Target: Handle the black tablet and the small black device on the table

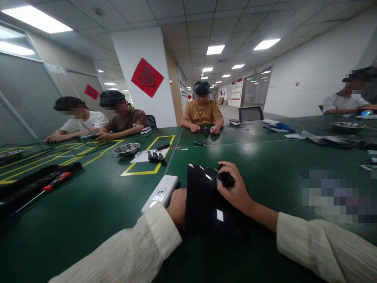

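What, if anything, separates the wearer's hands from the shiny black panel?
Nothing visible. The left hand holds the black panel at its left edge, and the right hand rests on its top, closed around a small black part.

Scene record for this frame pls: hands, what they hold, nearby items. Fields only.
left hand: at black panel left edge, fingers hidden
right hand: fingers curled on small black part at panel top
surface: green table
nearby: white device left of panel; red-handled screwdriver far left; metal bowl beyond
others: people seated around the table
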`<action>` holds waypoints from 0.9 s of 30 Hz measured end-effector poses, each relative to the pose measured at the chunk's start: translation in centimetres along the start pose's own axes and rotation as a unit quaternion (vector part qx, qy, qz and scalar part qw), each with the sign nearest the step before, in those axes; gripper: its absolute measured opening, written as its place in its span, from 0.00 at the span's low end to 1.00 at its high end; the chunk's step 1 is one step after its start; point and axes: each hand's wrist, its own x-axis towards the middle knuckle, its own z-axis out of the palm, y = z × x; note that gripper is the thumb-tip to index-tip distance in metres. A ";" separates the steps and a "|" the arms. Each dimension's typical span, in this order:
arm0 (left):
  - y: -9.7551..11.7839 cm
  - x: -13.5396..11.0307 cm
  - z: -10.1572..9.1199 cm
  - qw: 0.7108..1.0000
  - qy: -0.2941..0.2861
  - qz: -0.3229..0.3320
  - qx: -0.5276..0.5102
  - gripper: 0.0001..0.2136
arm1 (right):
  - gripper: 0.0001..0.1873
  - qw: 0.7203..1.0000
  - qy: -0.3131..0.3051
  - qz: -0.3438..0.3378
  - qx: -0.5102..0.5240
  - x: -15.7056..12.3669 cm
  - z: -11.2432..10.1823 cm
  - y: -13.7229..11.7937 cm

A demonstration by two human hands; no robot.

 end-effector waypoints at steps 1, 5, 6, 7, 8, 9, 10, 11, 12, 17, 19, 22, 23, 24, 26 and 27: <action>0.1 0.2 -0.3 0.999 0.006 -0.024 0.041 0.11 | 0.13 1.000 0.000 -0.001 -0.003 0.1 -0.1 0.2; -0.1 0.7 -0.8 0.971 0.077 -0.108 0.199 0.14 | 0.12 1.000 0.020 -0.001 -0.008 0.4 -0.1 0.9; -0.3 0.8 -0.9 0.963 0.088 -0.115 0.225 0.14 | 0.12 1.000 0.022 -0.001 -0.009 0.5 0.0 1.1; -0.5 1.0 -1.0 0.958 0.094 -0.118 0.242 0.13 | 0.11 1.000 0.022 -0.001 -0.012 0.5 0.1 1.2; -0.7 1.2 -1.0 0.956 0.096 -0.120 0.249 0.13 | 0.11 1.000 0.015 -0.002 -0.016 0.6 0.1 1.3; -0.9 1.4 -1.0 0.955 0.096 -0.120 0.252 0.14 | 0.11 1.000 0.004 -0.004 -0.019 0.7 0.2 1.3; -1.2 1.7 -1.1 0.955 0.094 -0.116 0.255 0.14 | 0.11 1.000 -0.011 -0.008 -0.020 0.7 0.3 1.4; -1.4 1.9 -1.0 0.956 0.090 -0.105 0.258 0.15 | 0.11 0.999 -0.029 -0.013 -0.021 0.8 0.3 1.4; -1.6 2.2 -1.0 0.957 0.087 -0.094 0.260 0.15 | 0.12 0.998 -0.049 -0.019 -0.021 0.8 0.4 1.4; -2.1 2.7 -0.4 0.956 0.106 -0.086 0.261 0.14 | 0.14 0.986 -0.158 -0.038 -0.035 1.2 1.0 1.7; -2.0 2.6 -0.1 0.955 0.114 -0.082 0.262 0.14 | 0.17 0.974 -0.215 -0.038 -0.055 1.4 1.1 1.7; -1.9 2.4 0.2 0.955 0.116 -0.076 0.262 0.13 | 0.26 0.960 -0.248 -0.033 -0.123 1.5 0.6 1.0; -1.8 2.3 0.3 0.955 0.114 -0.074 0.262 0.13 | 0.30 0.959 -0.236 -0.032 -0.153 1.3 0.3 0.6; -1.8 2.3 0.3 0.955 0.112 -0.073 0.263 0.13 | 0.33 0.960 -0.214 -0.036 -0.178 1.2 -0.1 0.0; -1.7 2.2 0.3 0.955 0.110 -0.070 0.268 0.13 | 0.33 0.964 -0.162 -0.074 -0.197 0.7 -0.8 -1.5; -1.7 2.1 0.4 0.954 0.109 -0.066 0.270 0.13 | 0.30 0.965 -0.147 -0.107 -0.189 0.4 -1.1 -2.4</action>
